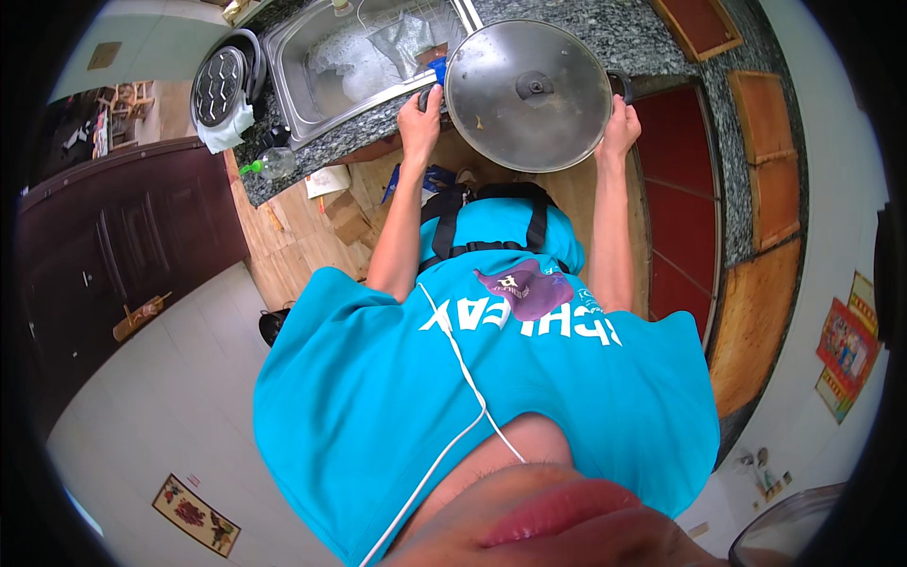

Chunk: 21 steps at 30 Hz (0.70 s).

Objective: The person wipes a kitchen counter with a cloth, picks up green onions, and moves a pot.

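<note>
A large two-handled pan covered by a round glass lid (510, 99) is held out in front of me, level with the counter's front edge. The lid has a dark round knob (535, 86) at its centre and a small brown speck near its lower left. On the pan's left side handle, my left hand (420, 126) is closed, thumb uppermost. Gripping the black right handle (622, 86) is my right hand (619, 129). The lid hides what is inside the pan.
A steel sink (290, 106) holds foamy water and a crinkled silvery sheet (404, 44). Left of it stand a black appliance with a patterned plate (221, 76) and a green-capped clear bottle (276, 163). Granite counter (602, 32) surrounds a red-panelled cabinet (677, 198). Cardboard (347, 216) lies below.
</note>
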Tool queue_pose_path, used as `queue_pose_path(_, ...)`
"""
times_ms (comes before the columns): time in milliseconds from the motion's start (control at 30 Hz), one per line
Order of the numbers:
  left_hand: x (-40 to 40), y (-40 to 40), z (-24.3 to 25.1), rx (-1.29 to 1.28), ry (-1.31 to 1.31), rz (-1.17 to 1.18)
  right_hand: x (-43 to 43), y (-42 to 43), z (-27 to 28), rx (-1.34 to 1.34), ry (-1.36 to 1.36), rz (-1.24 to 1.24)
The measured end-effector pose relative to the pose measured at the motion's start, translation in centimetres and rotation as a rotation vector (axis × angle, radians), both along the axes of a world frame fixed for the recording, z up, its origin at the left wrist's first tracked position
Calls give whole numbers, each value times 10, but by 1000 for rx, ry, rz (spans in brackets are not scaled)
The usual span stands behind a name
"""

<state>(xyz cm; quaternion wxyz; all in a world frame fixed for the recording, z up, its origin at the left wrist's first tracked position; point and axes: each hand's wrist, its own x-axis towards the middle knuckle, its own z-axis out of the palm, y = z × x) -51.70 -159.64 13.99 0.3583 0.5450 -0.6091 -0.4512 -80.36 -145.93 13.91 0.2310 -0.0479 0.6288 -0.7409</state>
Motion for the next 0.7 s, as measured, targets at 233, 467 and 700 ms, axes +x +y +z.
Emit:
queue_pose_path(233,-7,15,12,11,-89,170,-21,-34,15,-64,-70,165)
queue_pose_path(467,15,49,15,80,25,335,-17,-65,14,-90,-105,349)
queue_pose_path(700,46,69,8,43,62,507,6,-81,13,-108,-99,466)
